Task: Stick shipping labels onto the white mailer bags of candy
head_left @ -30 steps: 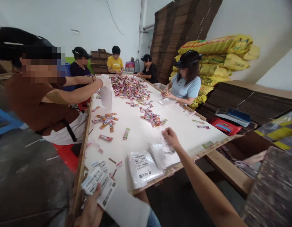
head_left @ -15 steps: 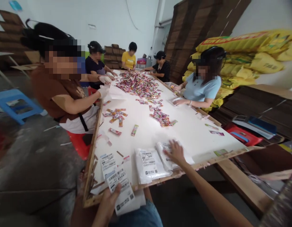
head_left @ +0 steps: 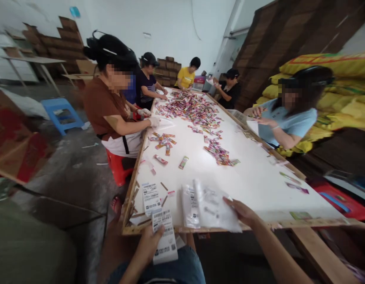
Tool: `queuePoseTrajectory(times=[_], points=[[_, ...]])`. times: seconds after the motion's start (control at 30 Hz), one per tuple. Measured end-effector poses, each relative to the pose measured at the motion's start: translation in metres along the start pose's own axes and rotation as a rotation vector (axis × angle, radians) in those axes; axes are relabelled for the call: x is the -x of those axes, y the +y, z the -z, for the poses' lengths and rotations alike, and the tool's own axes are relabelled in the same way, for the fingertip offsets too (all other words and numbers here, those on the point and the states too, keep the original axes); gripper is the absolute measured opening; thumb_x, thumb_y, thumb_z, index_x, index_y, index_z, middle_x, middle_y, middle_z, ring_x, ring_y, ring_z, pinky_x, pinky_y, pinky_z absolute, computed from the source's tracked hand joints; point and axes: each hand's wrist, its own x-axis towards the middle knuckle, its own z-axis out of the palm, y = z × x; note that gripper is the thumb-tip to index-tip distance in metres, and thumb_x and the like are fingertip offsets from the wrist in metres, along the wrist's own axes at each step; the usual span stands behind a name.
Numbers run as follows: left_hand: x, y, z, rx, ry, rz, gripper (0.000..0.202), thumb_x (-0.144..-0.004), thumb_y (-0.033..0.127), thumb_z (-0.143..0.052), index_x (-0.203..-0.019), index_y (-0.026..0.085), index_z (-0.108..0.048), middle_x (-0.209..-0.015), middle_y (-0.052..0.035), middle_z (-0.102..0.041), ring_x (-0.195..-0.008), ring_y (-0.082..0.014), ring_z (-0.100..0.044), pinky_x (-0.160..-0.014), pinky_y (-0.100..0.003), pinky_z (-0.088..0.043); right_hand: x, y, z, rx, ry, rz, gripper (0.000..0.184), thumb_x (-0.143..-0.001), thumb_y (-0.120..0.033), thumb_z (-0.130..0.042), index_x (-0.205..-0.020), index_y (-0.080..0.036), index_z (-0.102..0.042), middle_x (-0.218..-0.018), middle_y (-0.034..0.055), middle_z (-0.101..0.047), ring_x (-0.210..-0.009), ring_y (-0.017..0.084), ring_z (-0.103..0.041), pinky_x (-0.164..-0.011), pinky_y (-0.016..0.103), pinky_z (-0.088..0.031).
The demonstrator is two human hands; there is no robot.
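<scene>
Close to my lap, my left hand [head_left: 149, 241] pinches a stack of printed shipping labels [head_left: 164, 246] with barcodes, thumb on top. My right hand [head_left: 244, 213] grips the right edge of a white plastic mailing bag [head_left: 216, 207], partly lifted and folded over to the left. Under and beside it lies another white bag [head_left: 187, 207] with a label on it. A single label sheet [head_left: 151, 198] rests at the table's left corner, just beyond my left hand.
Small colourful sachets [head_left: 197, 106] are heaped at the far middle of the white table [head_left: 253, 185], with smaller groups [head_left: 219, 152] nearer. Co-workers sit along both sides. A blue stool [head_left: 62, 114] stands left; yellow sacks [head_left: 345, 94] are stacked right.
My right hand has gone from lying flat on the right-hand bag to gripping its edge and lifting it leftward. My left hand keeps the labels. The view has turned left.
</scene>
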Motion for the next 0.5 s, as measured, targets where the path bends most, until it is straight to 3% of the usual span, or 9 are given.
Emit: queuePoseTrajectory(times=[0.13,0.23,0.3,0.37,0.5], points=[[0.015,-0.019,0.006,-0.038,-0.116,-0.032,0.047,-0.071,0.038,-0.071,-0.107,0.01,-0.065,-0.109,-0.0172,-0.069,-0.104,-0.032,-0.062,-0.093,-0.045,-0.048,0.003,0.009,-0.048,0.065,-0.127,-0.005,0.036,-0.068,-0.041,-0.076,-0.093,-0.018,-0.066,-0.09,0.0081,-0.072,-0.08,0.026,-0.068,-0.076,0.035,-0.056],[0.024,-0.015,0.017,0.057,-0.101,-0.011,0.046,-0.068,0.041,-0.073,-0.101,0.011,-0.066,-0.103,-0.0168,-0.071,-0.097,-0.0316,-0.065,-0.085,-0.043,-0.052,0.008,-0.007,-0.062,0.073,-0.107,0.024,0.038,-0.065,-0.041,-0.078,-0.091,-0.016,-0.065,-0.08,0.007,-0.071,-0.071,0.025,-0.068,-0.067,0.033,-0.056],[0.028,0.009,0.031,0.142,0.013,-0.033,0.047,-0.064,0.041,-0.077,-0.098,0.011,-0.067,-0.098,-0.0165,-0.072,-0.091,-0.0314,-0.067,-0.079,-0.042,-0.054,0.012,-0.028,-0.067,0.101,0.002,0.118,0.041,-0.062,-0.042,-0.08,-0.088,-0.015,-0.064,-0.072,0.0051,-0.07,-0.061,0.023,-0.066,-0.055,0.03,-0.053],[0.031,0.05,0.051,0.234,0.123,-0.09,0.05,-0.061,0.038,-0.079,-0.102,0.011,-0.066,-0.099,-0.0155,-0.072,-0.087,-0.03,-0.068,-0.076,-0.04,-0.055,0.015,-0.056,-0.075,0.085,0.118,0.259,0.044,-0.057,-0.04,-0.083,-0.088,-0.015,-0.064,-0.068,0.0034,-0.069,-0.055,0.021,-0.063,-0.049,0.028,-0.051],[0.046,0.142,0.094,0.365,0.146,-0.298,0.051,-0.059,0.033,-0.081,-0.102,0.011,-0.064,-0.082,-0.0115,-0.074,-0.07,-0.025,-0.069,-0.066,-0.035,-0.056,0.024,-0.11,-0.111,-0.138,0.224,0.442,0.044,-0.056,-0.033,-0.08,-0.092,-0.016,-0.063,-0.076,0.0048,-0.07,-0.063,0.022,-0.066,-0.057,0.03,-0.056]])
